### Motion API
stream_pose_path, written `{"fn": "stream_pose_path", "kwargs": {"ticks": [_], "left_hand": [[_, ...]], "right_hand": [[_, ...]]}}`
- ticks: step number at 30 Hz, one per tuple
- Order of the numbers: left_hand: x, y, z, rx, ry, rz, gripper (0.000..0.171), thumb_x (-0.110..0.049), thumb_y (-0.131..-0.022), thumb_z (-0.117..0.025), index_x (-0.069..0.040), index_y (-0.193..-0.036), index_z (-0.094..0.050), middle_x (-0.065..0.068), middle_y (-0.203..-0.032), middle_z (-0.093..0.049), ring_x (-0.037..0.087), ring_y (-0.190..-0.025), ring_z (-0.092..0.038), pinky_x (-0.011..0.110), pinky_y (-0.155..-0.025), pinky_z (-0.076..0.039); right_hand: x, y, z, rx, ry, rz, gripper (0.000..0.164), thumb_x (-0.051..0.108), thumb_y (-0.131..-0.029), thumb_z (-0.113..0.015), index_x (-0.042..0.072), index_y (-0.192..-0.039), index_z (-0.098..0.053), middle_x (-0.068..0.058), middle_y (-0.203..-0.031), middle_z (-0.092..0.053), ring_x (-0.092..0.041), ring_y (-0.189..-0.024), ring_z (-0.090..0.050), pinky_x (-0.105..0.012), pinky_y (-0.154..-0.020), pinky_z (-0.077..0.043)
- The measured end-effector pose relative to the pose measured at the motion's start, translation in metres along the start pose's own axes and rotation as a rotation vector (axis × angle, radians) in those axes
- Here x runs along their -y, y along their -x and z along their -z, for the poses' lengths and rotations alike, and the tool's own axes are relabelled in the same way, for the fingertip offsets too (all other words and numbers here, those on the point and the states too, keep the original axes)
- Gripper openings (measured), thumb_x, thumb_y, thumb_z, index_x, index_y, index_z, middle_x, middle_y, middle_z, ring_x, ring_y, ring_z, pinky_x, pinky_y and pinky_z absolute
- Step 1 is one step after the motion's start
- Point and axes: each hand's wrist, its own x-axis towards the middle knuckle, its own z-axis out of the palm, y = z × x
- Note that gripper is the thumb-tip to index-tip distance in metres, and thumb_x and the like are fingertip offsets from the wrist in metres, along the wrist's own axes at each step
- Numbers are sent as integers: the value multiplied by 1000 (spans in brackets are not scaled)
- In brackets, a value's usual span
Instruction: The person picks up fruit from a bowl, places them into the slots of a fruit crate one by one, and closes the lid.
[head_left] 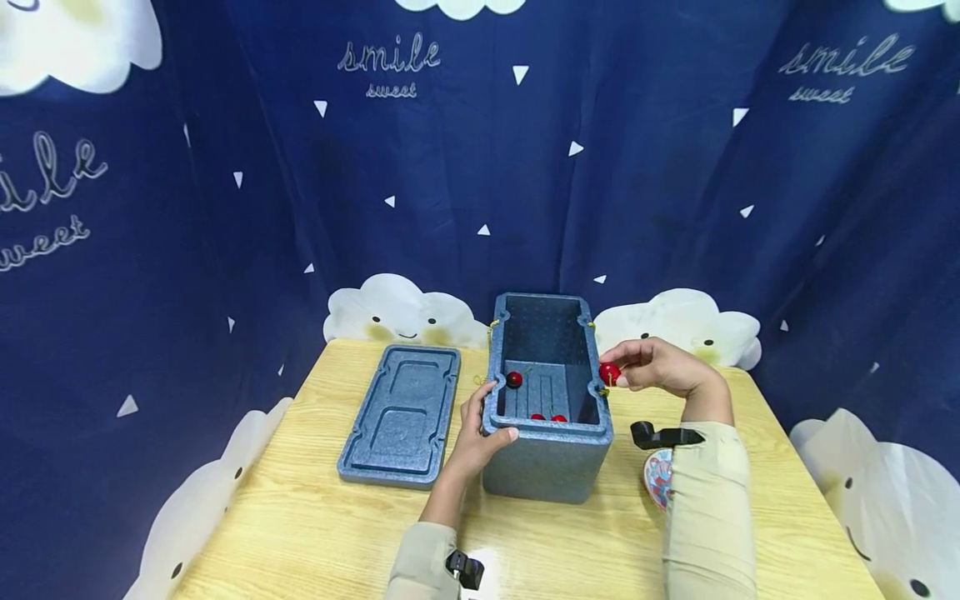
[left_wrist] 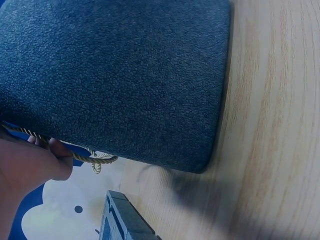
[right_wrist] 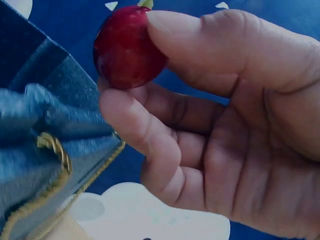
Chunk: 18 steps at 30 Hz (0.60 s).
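A blue-grey foam box [head_left: 547, 462] stands uncovered on the table. My left hand [head_left: 474, 433] grips its near left corner, the thumb over the front rim; in the left wrist view that hand [left_wrist: 35, 162] is beside the box wall and a gold cord [left_wrist: 90, 159]. Between thumb and fingers, my right hand [head_left: 660, 367] pinches a red cherry [head_left: 610, 373] just outside the box's right rim. Close up in the right wrist view, the cherry [right_wrist: 127, 50] is round and glossy. Inside the box lie a dark red cherry [head_left: 513, 379] and two more cherries [head_left: 559, 418] near the front wall.
The box's lid [head_left: 401, 417] lies flat on the wooden table [head_left: 300, 517] at the left. A patterned dish [head_left: 657, 477] stands at the right, partly hidden under my right sleeve [head_left: 708, 508]. Behind the table hangs a dark blue curtain [head_left: 450, 150] with white clouds.
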Motion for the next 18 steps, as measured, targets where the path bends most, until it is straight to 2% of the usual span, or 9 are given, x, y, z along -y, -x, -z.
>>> {"fn": "stream_pose_path", "kwargs": {"ticks": [10,15,18], "left_hand": [[0,-2,1,6,16,-12,79,-7,-72,-70,-8,-141,-32,21,-134,-20,33,-120,-30,42,-98,-26],[1,-2,1,7,16,-13,79,-7,-72,-70,-8,-141,-32,21,-134,-20,33,-121,-29,42,-98,-26],[10,-4,2,4,16,-13,79,-6,-72,-70,-9,-141,-33,20,-134,-21,34,-121,-30,44,-98,-26]], "right_hand": [[11,-32,-6,22,52,-146,33,-8,-81,-60,4,-112,-63,-7,-86,-63,-16,-72,-54,-26,-61,-46],[13,-46,-9,43,54,-211,34,-5,-79,-63,-5,-113,-59,-11,-86,-61,-16,-70,-53,-27,-60,-46],[13,-56,-11,54,55,-256,35,-5,-78,-64,-4,-113,-59,-11,-89,-62,-16,-73,-54,-28,-62,-48]]}}
